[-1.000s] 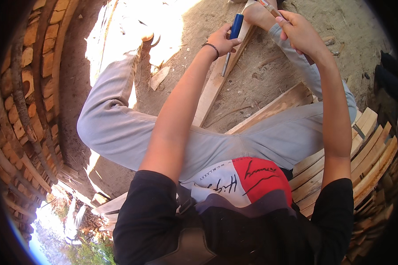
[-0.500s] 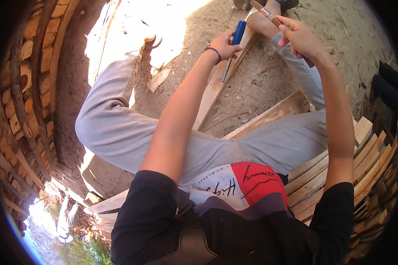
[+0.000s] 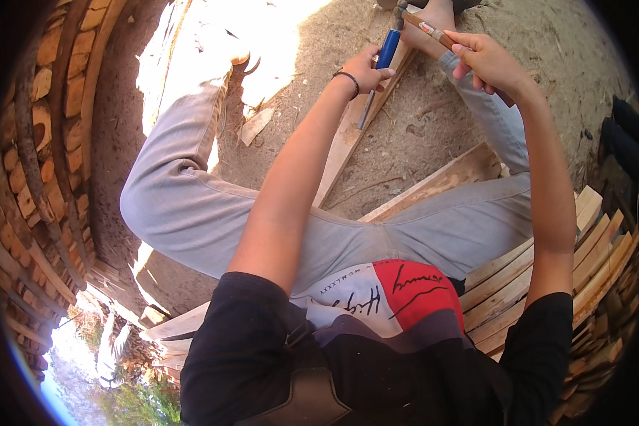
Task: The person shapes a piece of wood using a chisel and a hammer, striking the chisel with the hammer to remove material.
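Left fingers (image 3: 384, 74) hold chisel (image 3: 388, 50), seemingly touching hammer (image 3: 424, 27) in right fingers (image 3: 463, 70)

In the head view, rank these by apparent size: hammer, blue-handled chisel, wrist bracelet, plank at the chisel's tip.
1. Plank
2. Hammer, partly covered by the right hand
3. Blue-handled chisel, partly covered by the left hand
4. Bracelet
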{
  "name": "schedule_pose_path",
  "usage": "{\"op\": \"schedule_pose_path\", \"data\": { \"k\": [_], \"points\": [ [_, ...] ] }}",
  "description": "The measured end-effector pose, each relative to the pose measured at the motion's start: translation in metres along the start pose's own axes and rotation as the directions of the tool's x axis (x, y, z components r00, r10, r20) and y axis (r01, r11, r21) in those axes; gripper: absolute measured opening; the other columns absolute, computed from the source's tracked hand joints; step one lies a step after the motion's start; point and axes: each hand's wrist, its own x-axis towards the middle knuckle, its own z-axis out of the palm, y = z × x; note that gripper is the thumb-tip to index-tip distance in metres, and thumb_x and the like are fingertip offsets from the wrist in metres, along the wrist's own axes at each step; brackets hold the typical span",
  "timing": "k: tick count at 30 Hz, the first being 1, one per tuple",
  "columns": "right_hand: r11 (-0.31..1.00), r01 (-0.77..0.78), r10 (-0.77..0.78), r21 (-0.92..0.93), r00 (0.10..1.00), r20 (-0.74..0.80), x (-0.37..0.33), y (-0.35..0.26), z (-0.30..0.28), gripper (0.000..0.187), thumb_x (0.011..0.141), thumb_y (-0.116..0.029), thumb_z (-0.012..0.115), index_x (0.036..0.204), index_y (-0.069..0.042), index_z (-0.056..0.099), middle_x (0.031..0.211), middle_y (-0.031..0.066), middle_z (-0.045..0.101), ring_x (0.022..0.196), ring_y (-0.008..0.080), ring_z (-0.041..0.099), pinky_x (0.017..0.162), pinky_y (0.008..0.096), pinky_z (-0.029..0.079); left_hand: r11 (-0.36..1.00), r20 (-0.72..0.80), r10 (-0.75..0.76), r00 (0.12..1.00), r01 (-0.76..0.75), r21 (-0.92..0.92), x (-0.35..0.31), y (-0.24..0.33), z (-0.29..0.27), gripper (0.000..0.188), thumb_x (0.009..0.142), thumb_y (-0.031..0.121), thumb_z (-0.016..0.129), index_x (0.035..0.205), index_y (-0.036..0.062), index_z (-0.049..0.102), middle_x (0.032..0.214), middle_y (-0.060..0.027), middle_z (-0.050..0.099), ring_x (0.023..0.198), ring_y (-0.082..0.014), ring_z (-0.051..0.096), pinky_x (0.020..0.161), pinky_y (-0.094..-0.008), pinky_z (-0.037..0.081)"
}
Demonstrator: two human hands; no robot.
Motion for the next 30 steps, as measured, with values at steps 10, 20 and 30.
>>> {"op": "schedule_pose_path", "data": {
  "k": [10,20,30],
  "points": [
    [0.997,0.033,-0.028,0.072,0.998,-0.060,0.014,0.007,0.006,0.047,0.109,-0.024,0.042,0.155,-0.013,0.046,0.080,0.0016,0.064,0.049,0.0037,0.049,0.041,0.0207,0.040,0.999,0.009,-0.026,1.000,0.026,0.024,-0.001,0.003,-0.001,0.070,0.095,0.028,0.074,0.155,0.0129,0.040,0.116,-0.0159,0.071,0.084,-0.0216,0.076,0.076,-0.0361,0.060],
    [0.999,-0.011,0.012,-0.030,0.999,0.051,0.023,0.010,0.001,0.046,0.110,-0.025,0.042,0.155,-0.016,0.047,0.076,-0.0014,0.063,0.046,0.0012,0.047,0.039,0.0191,0.041,0.998,0.015,-0.064,0.998,0.064,0.016,0.002,0.002,0.000,0.071,0.094,0.028,0.076,0.154,0.0143,0.042,0.118,-0.0150,0.070,0.085,-0.0211,0.076,0.074,-0.0348,0.061],
    [0.983,0.001,0.008,0.183,0.999,-0.046,0.032,0.017,-0.006,0.048,0.111,-0.026,0.042,0.157,-0.014,0.042,0.077,-0.0029,0.065,0.046,-0.0021,0.044,0.038,0.0158,0.038,0.996,-0.009,-0.087,0.996,0.087,0.018,0.007,-0.003,0.001,0.069,0.093,0.028,0.077,0.152,0.0146,0.044,0.114,-0.0137,0.071,0.083,-0.0204,0.076,0.073,-0.0349,0.061]
  ]
}}
